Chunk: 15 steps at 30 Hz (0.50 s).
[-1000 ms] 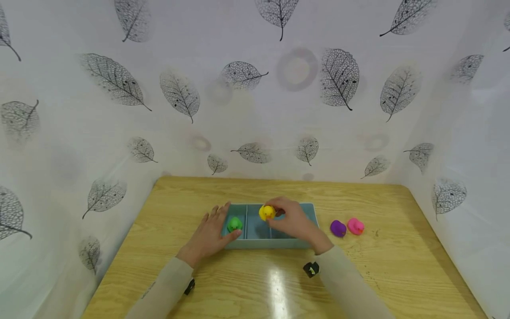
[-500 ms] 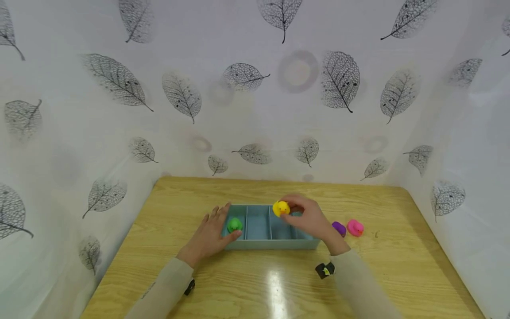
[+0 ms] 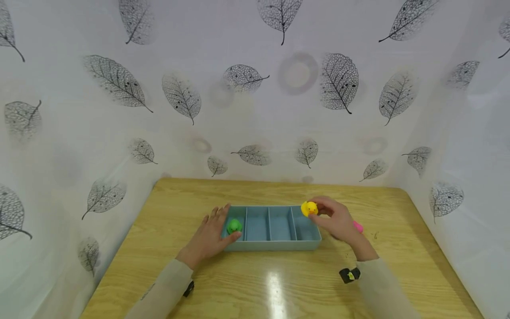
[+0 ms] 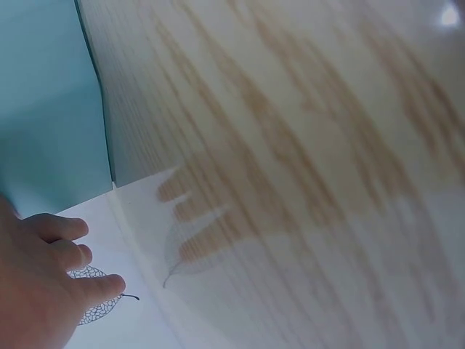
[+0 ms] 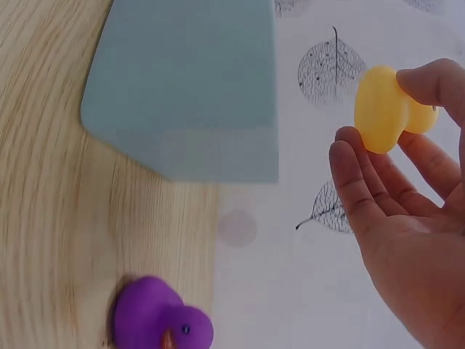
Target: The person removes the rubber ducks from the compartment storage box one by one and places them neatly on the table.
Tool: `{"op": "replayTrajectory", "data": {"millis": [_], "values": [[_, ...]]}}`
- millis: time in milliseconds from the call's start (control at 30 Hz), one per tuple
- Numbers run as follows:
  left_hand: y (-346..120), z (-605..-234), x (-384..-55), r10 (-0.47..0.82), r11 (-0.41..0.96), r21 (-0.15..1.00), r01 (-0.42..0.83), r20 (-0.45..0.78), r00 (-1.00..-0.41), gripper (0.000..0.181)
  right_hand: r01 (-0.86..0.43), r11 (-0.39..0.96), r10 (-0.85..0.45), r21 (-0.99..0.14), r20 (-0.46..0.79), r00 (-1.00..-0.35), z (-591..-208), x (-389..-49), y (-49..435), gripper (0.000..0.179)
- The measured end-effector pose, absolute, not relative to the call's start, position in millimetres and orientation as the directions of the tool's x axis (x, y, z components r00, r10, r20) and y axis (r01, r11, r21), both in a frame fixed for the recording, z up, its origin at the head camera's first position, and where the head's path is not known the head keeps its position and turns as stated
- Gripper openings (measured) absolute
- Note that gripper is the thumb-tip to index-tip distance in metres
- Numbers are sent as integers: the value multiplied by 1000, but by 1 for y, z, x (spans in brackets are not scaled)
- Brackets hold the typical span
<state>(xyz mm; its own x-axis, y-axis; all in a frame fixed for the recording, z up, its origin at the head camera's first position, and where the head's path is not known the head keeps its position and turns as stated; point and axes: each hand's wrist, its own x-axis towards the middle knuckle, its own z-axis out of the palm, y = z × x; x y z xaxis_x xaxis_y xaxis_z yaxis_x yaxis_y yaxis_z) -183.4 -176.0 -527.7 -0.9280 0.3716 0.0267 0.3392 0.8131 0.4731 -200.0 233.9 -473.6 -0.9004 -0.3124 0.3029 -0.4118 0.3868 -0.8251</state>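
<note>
At the far left of the head view, a pale cloth (image 3: 59,128) printed with dark skeleton leaves hangs down beside a wood-grain table (image 3: 239,288), and runs on across the whole upper part of the frame. From the lower left a beige sleeve (image 3: 165,283) reaches up, a small black device (image 3: 189,289) by its edge. The left hand (image 3: 207,237), left of the lower centre, lies with fingers extended against the left end of a blue-grey box (image 3: 275,246), grasping nothing. Its thumb points to the right beside a green duck (image 3: 234,227), which sits in the leftmost of the box's four compartments. Toward the right, at the box's far right corner, a yellow duck (image 3: 309,208) is held up above the rightmost compartment, pinched between the thumb and fingers of the right hand (image 3: 338,220). A purple duck (image 5: 149,320) shows at the lower left of the right wrist view, on the table near the box. Back in the head view, a pink duck (image 3: 358,227) peeks out at the right hand's wrist, mostly hidden, and another beige sleeve (image 3: 384,283) with its own black device (image 3: 349,275) fills the lower right.
</note>
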Motion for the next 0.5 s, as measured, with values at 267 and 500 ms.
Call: {"op": "replayTrajectory", "data": {"millis": [267, 500], "values": [[-176, -527, -182, 370, 816, 469, 338, 25, -929, 101, -331, 485, -246, -810, 236, -940, -475, -196, 262, 39], [-177, -529, -183, 367, 822, 461, 334, 18, -930, 101, -294, 529, -192, -796, 225, -955, -473, -191, 286, 39]]}}
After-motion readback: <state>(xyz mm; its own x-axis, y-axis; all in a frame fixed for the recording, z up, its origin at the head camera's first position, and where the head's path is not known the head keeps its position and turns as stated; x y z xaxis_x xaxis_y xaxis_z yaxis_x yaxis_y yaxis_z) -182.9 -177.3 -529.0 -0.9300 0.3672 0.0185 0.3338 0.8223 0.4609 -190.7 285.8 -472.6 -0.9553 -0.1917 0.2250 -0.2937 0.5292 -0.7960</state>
